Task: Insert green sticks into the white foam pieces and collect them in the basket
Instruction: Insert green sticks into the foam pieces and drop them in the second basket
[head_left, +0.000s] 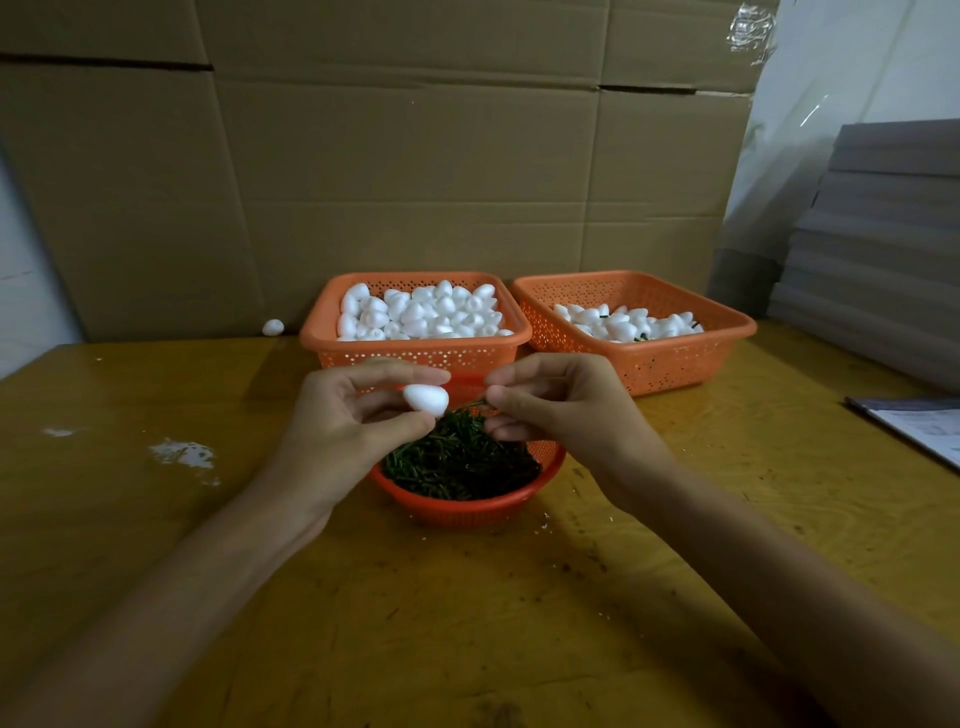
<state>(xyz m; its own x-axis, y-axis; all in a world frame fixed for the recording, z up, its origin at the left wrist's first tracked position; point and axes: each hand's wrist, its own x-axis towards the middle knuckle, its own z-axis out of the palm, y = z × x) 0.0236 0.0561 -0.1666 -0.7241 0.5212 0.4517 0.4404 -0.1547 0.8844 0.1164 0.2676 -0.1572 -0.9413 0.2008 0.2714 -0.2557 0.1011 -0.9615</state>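
Note:
My left hand (340, 421) pinches a white egg-shaped foam piece (427, 399) between thumb and fingers, above a round orange bowl (467, 506) full of green sticks. My right hand (558, 402) pinches one green stick (470, 405) whose tip points at the foam piece's right end. Behind stand two orange baskets: the left basket (415, 353) is heaped with plain foam pieces, and the right basket (675, 358) holds foam pieces with green sticks in them.
One loose foam piece (272, 327) lies by the cardboard wall (415, 156) at the back left. White crumbs (182, 453) dot the yellow wooden table (467, 623). Grey boards (883, 249) are stacked at the right, with a paper sheet (919, 428) nearby.

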